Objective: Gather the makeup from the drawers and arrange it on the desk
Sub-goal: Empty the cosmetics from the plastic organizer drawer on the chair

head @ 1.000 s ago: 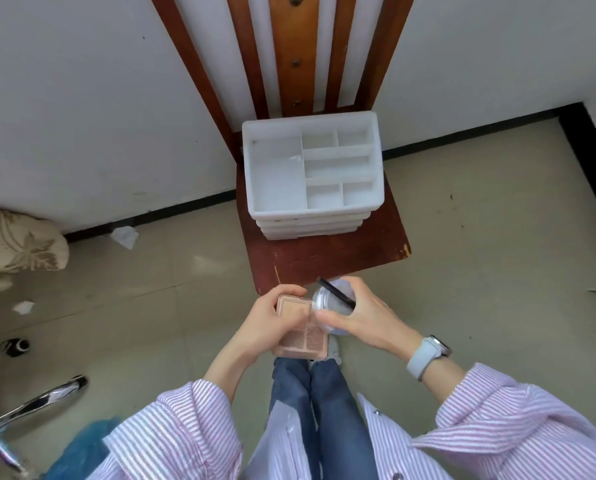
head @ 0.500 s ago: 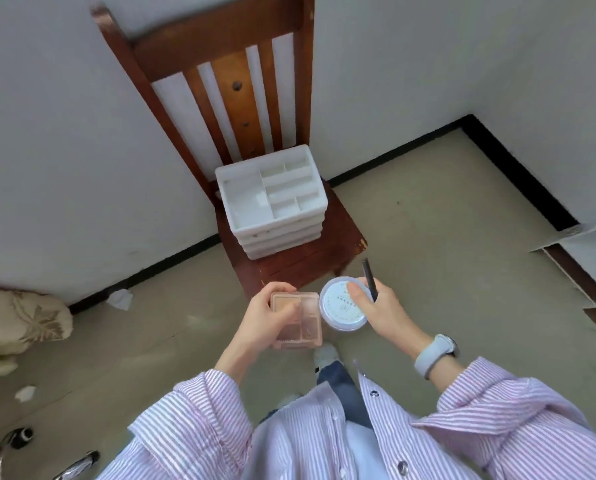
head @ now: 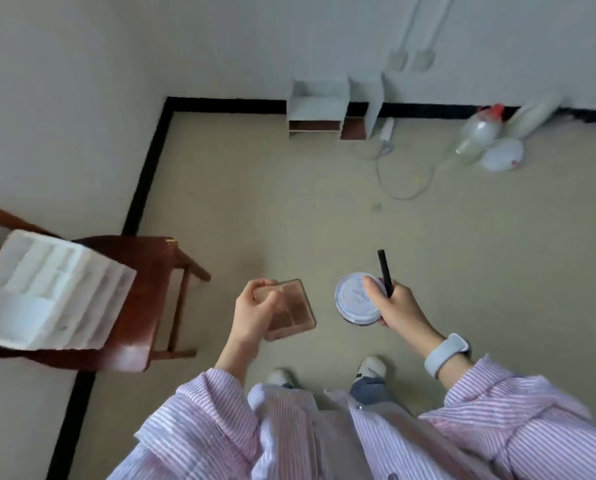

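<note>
Makeup: gathered, carry step under way.
Left hand (head: 255,315): grips pink palette (head: 291,311).
Right hand (head: 398,308): holds round jar (head: 353,299) and black pencil (head: 385,273).
Next: find desk, not in view.

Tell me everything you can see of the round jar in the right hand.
The round jar is a shallow, clear plastic pot with a flat pale lid bearing small printed text, too blurred to read. It is tilted with its lid towards the camera, held in the air above the floor. The right hand grips it, thumb lying across the lid, and also holds a slim black pencil that sticks up beside it. Its contents cannot be seen.
</note>
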The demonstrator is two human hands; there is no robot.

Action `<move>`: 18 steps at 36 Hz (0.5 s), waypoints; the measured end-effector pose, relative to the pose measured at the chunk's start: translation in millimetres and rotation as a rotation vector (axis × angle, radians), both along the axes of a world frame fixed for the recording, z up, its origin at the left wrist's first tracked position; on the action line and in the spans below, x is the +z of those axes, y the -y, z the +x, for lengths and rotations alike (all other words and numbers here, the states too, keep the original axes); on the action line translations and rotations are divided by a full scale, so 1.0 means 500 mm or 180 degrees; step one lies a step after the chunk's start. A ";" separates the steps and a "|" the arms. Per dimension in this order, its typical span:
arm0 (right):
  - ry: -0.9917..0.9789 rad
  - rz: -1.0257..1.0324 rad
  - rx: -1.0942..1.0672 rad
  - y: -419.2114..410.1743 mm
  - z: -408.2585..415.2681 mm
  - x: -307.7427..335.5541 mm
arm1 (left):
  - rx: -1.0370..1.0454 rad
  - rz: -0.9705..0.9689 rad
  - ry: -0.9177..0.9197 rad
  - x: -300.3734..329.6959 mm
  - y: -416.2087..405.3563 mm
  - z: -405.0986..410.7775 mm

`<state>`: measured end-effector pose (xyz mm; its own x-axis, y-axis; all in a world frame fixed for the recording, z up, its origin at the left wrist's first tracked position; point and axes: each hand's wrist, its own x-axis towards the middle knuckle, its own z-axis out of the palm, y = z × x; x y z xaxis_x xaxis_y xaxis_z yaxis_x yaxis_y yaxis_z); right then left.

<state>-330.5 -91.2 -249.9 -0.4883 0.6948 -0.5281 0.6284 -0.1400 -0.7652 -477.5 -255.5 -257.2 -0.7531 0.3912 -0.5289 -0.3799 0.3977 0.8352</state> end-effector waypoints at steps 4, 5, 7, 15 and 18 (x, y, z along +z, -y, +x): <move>-0.0085 0.0004 -0.0879 -0.091 0.223 0.008 | -0.0915 0.0096 -0.0041 0.017 -0.195 0.142; -0.0105 -0.0007 -0.1070 -0.112 0.277 0.013 | -0.1113 0.0114 -0.0052 0.017 -0.246 0.185; -0.0156 -0.0037 -0.1399 -0.157 0.390 0.013 | -0.1450 0.0139 -0.0054 0.015 -0.344 0.277; -0.0078 0.0262 -0.2794 -0.294 0.830 0.030 | -0.2807 0.0272 -0.0030 0.030 -0.672 0.703; -0.0107 0.0281 -0.3321 -0.327 0.954 0.032 | -0.3253 0.0369 0.0189 0.045 -0.753 0.835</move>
<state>146.5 72.3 -233.8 0.3622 0.8150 -0.4524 0.2062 -0.5433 -0.8138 -59.8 120.9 -234.5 -0.0060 0.8812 -0.4726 0.0526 0.4723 0.8799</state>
